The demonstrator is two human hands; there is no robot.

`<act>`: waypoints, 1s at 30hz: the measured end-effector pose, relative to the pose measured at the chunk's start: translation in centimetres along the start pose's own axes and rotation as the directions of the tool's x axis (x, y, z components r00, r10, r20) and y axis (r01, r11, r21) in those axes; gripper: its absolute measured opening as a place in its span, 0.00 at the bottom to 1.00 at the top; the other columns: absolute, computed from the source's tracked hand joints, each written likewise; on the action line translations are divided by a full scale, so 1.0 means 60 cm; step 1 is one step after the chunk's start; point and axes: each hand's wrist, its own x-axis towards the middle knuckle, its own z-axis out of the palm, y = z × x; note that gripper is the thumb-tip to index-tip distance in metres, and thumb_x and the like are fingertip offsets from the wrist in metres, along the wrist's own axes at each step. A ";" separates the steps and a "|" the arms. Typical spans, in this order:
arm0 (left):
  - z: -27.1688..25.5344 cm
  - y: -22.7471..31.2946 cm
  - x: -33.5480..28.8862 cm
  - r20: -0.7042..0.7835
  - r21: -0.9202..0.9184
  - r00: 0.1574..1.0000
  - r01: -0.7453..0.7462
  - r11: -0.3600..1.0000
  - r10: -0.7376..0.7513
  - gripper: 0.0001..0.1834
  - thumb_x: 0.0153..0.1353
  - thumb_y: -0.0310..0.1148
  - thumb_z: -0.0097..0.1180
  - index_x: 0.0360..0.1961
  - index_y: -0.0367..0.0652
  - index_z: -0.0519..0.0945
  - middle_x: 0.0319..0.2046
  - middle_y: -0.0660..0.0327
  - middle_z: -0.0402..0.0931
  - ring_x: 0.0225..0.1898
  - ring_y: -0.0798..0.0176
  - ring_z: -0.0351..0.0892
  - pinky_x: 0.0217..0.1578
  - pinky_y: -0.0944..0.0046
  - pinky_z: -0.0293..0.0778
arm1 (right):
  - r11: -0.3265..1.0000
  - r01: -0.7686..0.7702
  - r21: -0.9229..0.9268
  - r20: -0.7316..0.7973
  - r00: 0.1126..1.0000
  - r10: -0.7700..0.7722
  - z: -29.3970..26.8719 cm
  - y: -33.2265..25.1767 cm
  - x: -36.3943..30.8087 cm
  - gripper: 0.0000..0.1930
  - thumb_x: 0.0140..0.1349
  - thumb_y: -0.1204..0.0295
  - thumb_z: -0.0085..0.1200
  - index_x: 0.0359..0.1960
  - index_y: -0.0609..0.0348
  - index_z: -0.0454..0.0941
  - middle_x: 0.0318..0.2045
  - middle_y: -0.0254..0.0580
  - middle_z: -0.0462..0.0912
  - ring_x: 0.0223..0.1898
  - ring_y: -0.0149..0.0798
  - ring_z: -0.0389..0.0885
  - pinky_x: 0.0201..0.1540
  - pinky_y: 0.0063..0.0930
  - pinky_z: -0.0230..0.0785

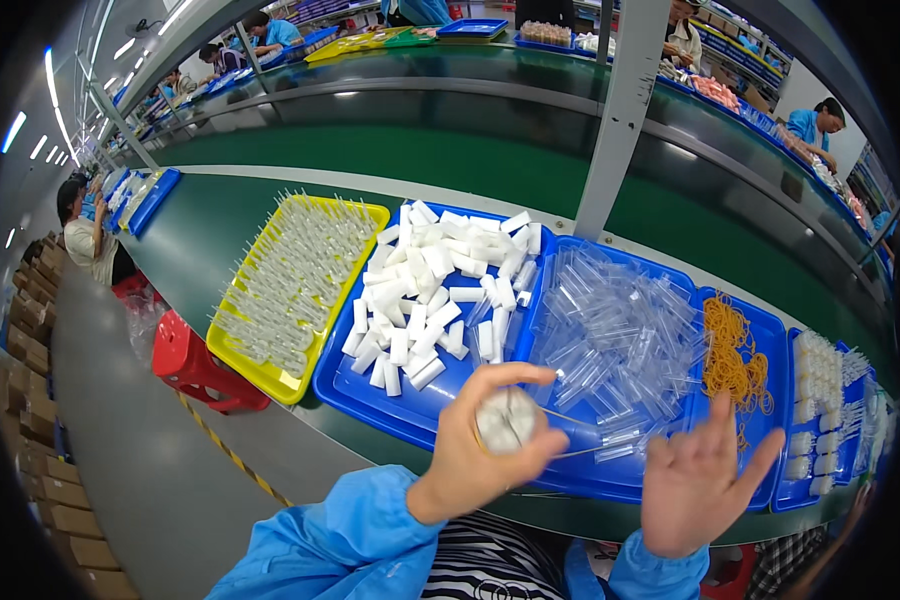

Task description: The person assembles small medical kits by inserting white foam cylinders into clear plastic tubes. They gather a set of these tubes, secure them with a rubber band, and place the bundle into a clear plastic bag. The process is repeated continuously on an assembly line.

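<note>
My left hand (pixel 485 430) is wrapped round a round whitish bundle (pixel 507 420), seen end-on with dark lines between its pieces; their exact kind is hard to make out. From the bundle a thin rubber band (pixel 570 456) stretches across to my right hand (pixel 695 480). That hand hooks the band with its curled fingers, while a finger and the thumb stick out, slightly blurred. Both hands are above the near edge of a blue tray of clear plastic tubes (pixel 610 330). Beyond my right fingertips lies a heap of orange rubber bands (pixel 730 350) in another blue tray (pixel 767 335).
White foam-like cylinders (pixel 420 290) fill a blue tray (pixel 360 390) left of the tubes. Further left, a yellow tray (pixel 375 213) holds many thin upright pieces. Bundled white pieces (pixel 815 390) stand at right. A metal post (pixel 620 120) rises behind the trays; a red stool (pixel 195 365) stands left.
</note>
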 end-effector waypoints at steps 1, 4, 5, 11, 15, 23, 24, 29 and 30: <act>0.014 0.010 -0.008 0.027 0.008 0.995 -0.092 0.996 0.092 0.28 0.53 0.23 0.69 0.55 0.34 0.73 0.27 0.59 0.80 0.26 0.73 0.76 0.28 0.71 0.72 | 0.999 0.009 0.046 -0.184 0.983 0.000 0.012 -0.004 0.006 0.21 0.72 0.59 0.45 0.54 0.64 0.78 0.50 0.52 0.83 0.48 0.45 0.84 0.55 0.41 0.68; 0.030 0.000 -0.021 0.451 0.115 0.865 -0.299 0.947 0.218 0.22 0.53 0.24 0.69 0.50 0.40 0.79 0.32 0.59 0.81 0.32 0.63 0.81 0.34 0.65 0.76 | 0.738 -0.064 -0.672 -0.248 0.958 -0.143 0.006 0.017 0.007 0.21 0.72 0.69 0.49 0.63 0.68 0.69 0.54 0.59 0.80 0.48 0.47 0.85 0.58 0.40 0.70; 0.045 -0.002 -0.028 0.524 0.091 0.828 -0.286 0.954 0.199 0.20 0.53 0.25 0.70 0.48 0.42 0.80 0.34 0.60 0.81 0.34 0.59 0.82 0.36 0.64 0.77 | 0.404 -0.076 -0.911 -0.157 0.973 -0.171 -0.007 0.027 0.003 0.23 0.73 0.71 0.48 0.66 0.69 0.66 0.54 0.60 0.79 0.48 0.47 0.84 0.59 0.39 0.70; 0.026 -0.019 -0.036 0.365 0.266 0.916 -0.272 0.925 0.164 0.31 0.50 0.28 0.74 0.56 0.42 0.75 0.39 0.57 0.82 0.39 0.57 0.84 0.41 0.63 0.78 | 0.767 -0.175 -0.617 -0.099 0.985 0.144 -0.066 0.032 -0.004 0.54 0.47 0.57 0.76 0.71 0.69 0.56 0.63 0.58 0.73 0.59 0.46 0.77 0.62 0.40 0.66; 0.016 -0.004 -0.029 0.292 0.539 0.948 -0.051 0.841 -0.130 0.55 0.51 0.29 0.70 0.74 0.44 0.47 0.38 0.52 0.81 0.39 0.49 0.84 0.39 0.57 0.78 | 0.217 0.206 -0.954 0.281 0.868 0.410 -0.018 0.008 -0.006 0.52 0.40 0.58 0.80 0.66 0.64 0.65 0.60 0.52 0.75 0.57 0.52 0.76 0.57 0.43 0.68; 0.030 -0.005 -0.030 0.385 0.694 0.877 -0.069 0.717 -0.288 0.61 0.50 0.27 0.66 0.77 0.44 0.37 0.36 0.46 0.80 0.36 0.43 0.83 0.34 0.52 0.77 | 0.163 0.154 -0.974 0.196 0.939 0.284 0.008 0.034 -0.010 0.19 0.40 0.77 0.67 0.35 0.56 0.73 0.36 0.44 0.76 0.36 0.44 0.73 0.40 0.32 0.66; 0.026 -0.013 -0.034 0.386 0.681 0.881 -0.073 0.728 -0.272 0.61 0.50 0.27 0.67 0.77 0.44 0.37 0.36 0.45 0.80 0.36 0.43 0.83 0.35 0.52 0.77 | 0.184 0.115 -0.976 0.172 0.929 0.329 0.014 0.035 -0.002 0.15 0.46 0.76 0.64 0.34 0.57 0.72 0.32 0.41 0.73 0.35 0.45 0.70 0.43 0.36 0.65; 0.018 -0.030 -0.031 0.266 0.458 0.950 0.026 0.889 -0.164 0.58 0.51 0.28 0.72 0.76 0.44 0.45 0.37 0.53 0.80 0.38 0.56 0.82 0.39 0.60 0.77 | 0.663 -0.287 -0.692 0.051 0.896 0.441 -0.024 0.028 0.012 0.32 0.51 0.70 0.71 0.58 0.62 0.70 0.56 0.45 0.74 0.53 0.42 0.74 0.55 0.35 0.65; 0.012 -0.021 -0.019 0.255 0.362 0.937 0.137 0.922 -0.239 0.56 0.52 0.26 0.72 0.76 0.44 0.48 0.36 0.58 0.79 0.38 0.63 0.81 0.40 0.64 0.76 | 0.505 -0.081 -0.859 0.107 0.937 0.332 -0.021 0.022 0.009 0.35 0.50 0.69 0.72 0.60 0.61 0.70 0.58 0.47 0.73 0.55 0.44 0.74 0.56 0.36 0.65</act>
